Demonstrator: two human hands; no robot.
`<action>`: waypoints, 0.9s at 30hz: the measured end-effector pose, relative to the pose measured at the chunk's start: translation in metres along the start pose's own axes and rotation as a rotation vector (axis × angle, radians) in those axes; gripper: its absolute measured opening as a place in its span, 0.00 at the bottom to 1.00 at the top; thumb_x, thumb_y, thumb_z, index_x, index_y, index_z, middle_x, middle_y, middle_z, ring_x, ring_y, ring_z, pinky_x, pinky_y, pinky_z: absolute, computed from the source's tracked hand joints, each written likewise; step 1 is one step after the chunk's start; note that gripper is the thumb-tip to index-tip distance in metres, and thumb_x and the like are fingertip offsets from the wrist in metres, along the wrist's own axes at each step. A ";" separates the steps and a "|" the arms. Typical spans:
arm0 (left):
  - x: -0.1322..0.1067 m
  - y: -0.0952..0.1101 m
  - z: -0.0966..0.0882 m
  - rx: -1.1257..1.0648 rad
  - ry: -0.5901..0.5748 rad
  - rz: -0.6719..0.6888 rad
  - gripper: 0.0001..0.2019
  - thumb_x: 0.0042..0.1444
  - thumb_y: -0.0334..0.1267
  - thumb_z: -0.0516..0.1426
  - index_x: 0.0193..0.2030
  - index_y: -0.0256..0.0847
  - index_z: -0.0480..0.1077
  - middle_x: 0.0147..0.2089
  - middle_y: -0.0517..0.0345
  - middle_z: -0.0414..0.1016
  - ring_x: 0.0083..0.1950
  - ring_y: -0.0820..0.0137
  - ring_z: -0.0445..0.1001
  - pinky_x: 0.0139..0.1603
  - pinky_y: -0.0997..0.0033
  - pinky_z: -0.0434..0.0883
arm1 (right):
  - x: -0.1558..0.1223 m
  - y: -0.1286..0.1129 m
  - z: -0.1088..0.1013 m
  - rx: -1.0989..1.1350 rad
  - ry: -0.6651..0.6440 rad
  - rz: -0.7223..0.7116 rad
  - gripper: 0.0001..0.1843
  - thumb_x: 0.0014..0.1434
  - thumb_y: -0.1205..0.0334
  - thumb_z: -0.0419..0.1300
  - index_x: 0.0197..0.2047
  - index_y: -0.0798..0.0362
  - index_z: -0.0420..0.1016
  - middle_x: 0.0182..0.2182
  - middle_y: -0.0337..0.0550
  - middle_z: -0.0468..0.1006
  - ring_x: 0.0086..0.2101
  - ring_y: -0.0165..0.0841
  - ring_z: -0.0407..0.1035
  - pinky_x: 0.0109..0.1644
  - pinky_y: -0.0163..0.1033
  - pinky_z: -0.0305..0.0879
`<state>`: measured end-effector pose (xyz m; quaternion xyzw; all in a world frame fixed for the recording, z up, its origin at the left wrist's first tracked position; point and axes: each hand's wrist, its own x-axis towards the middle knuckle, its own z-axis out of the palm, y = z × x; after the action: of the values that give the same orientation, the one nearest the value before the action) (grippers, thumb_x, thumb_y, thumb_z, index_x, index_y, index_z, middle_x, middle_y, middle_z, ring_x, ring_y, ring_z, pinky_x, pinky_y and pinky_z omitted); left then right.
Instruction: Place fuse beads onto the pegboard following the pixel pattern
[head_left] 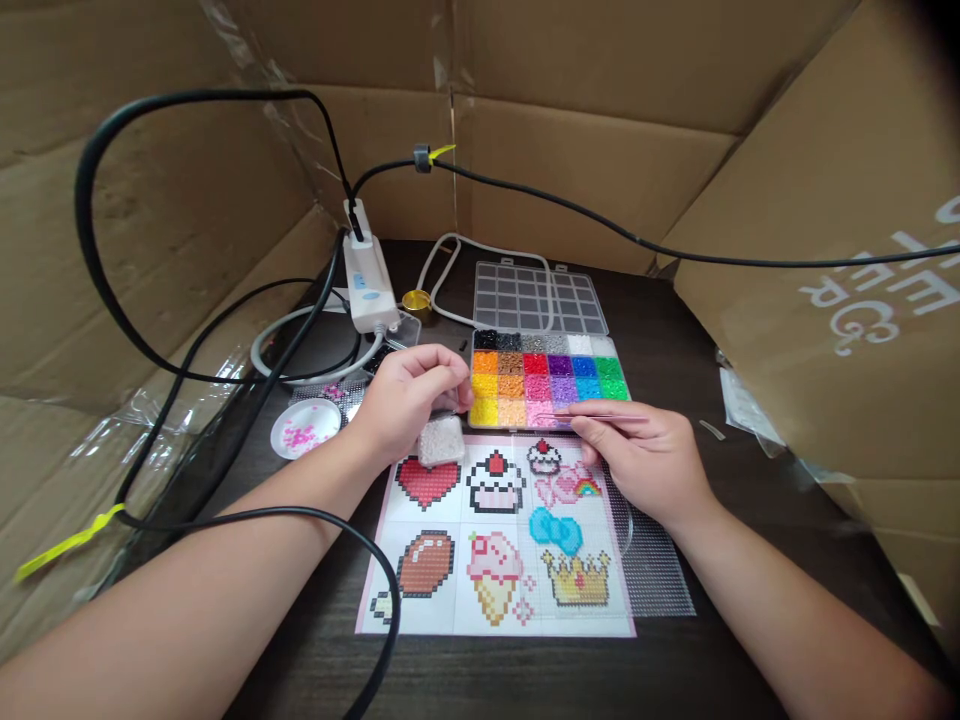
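Observation:
My right hand (649, 455) grips a pair of pinkish metal tweezers (611, 416). The tips reach over the pink beads in the front row of the bead box (551, 380), a compartment case sorted by colour. At the case's left edge my left hand (420, 390) is curled with fingers and thumb together; what they hold, if anything, is hard to make out. Just below it, a small clear box (441, 442) of pale beads rests on the top edge of the pattern sheet (457, 622). A clear pegboard (660, 570) covers the sheet's right side and extends past it.
Pink beads lie in a white dish (306, 428) on the left. The case's lid (540, 298) lies open behind it. A white power strip (369, 275) stands at the back left. A black cable (386, 600) loops over my left forearm. Cardboard walls (562, 170) surround the table.

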<state>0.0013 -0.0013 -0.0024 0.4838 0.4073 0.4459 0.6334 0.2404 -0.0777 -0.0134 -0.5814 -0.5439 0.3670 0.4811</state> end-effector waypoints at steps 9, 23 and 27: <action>0.000 0.001 0.000 -0.004 -0.006 -0.002 0.05 0.50 0.33 0.63 0.26 0.38 0.73 0.23 0.59 0.76 0.25 0.74 0.75 0.29 0.76 0.72 | -0.001 0.004 0.001 0.027 -0.014 0.010 0.11 0.59 0.58 0.67 0.39 0.56 0.86 0.16 0.38 0.73 0.16 0.25 0.66 0.19 0.28 0.66; 0.000 0.002 0.001 0.014 -0.003 0.004 0.05 0.50 0.33 0.62 0.25 0.38 0.72 0.23 0.60 0.75 0.26 0.74 0.75 0.30 0.76 0.72 | -0.001 0.005 0.001 0.033 0.009 -0.012 0.10 0.59 0.59 0.67 0.40 0.56 0.86 0.15 0.37 0.71 0.17 0.24 0.64 0.20 0.29 0.63; 0.000 0.002 0.000 0.009 -0.003 -0.003 0.05 0.50 0.33 0.62 0.25 0.38 0.73 0.23 0.60 0.76 0.26 0.74 0.75 0.29 0.76 0.72 | 0.000 0.004 -0.001 0.051 0.022 0.004 0.09 0.59 0.60 0.67 0.40 0.56 0.86 0.15 0.37 0.71 0.17 0.24 0.63 0.20 0.29 0.63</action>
<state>0.0012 -0.0016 -0.0007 0.4868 0.4090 0.4423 0.6326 0.2420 -0.0778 -0.0167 -0.5740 -0.5278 0.3753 0.5011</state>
